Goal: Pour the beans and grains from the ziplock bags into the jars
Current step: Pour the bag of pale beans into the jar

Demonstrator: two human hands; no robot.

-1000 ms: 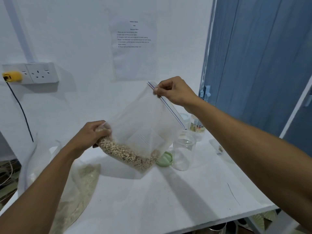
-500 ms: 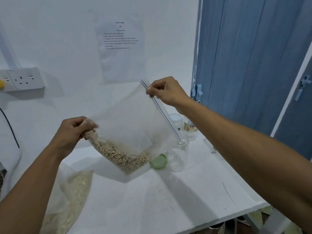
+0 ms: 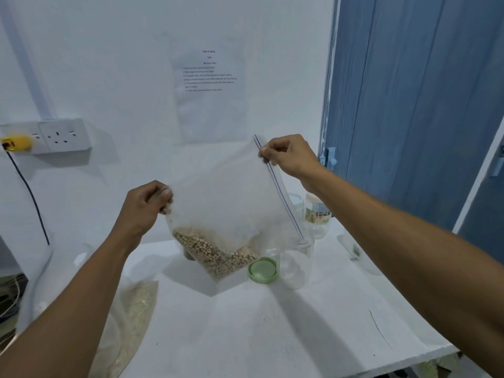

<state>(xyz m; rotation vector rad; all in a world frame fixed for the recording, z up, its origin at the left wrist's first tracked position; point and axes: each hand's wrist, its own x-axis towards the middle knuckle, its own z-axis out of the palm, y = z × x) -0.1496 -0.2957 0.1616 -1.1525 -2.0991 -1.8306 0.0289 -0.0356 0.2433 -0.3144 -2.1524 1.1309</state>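
A clear ziplock bag [image 3: 226,203] hangs tilted above the white table [image 3: 272,323], with pale beans [image 3: 215,255] gathered in its lowest corner. My left hand [image 3: 144,205] pinches the bag's bottom left corner. My right hand [image 3: 289,156] pinches the zip edge near its upper end, and the zip strip runs down toward the mouth of an empty clear jar [image 3: 296,261]. A green lid [image 3: 262,270] lies flat beside that jar. A second bag of pale grains [image 3: 133,317] lies on the table at the lower left.
Two more jars [image 3: 316,214] stand behind the empty one near the wall. A blue door [image 3: 417,105] is at the right. A wall socket [image 3: 65,135] with a yellow plug [image 3: 16,141] and black cable is at the left. The table's front edge runs at the lower right.
The bag has been tipped up a little: my left hand has risen with its corner, and the beans have slid toward the lowest corner. My right hand keeps its hold on the zip edge.
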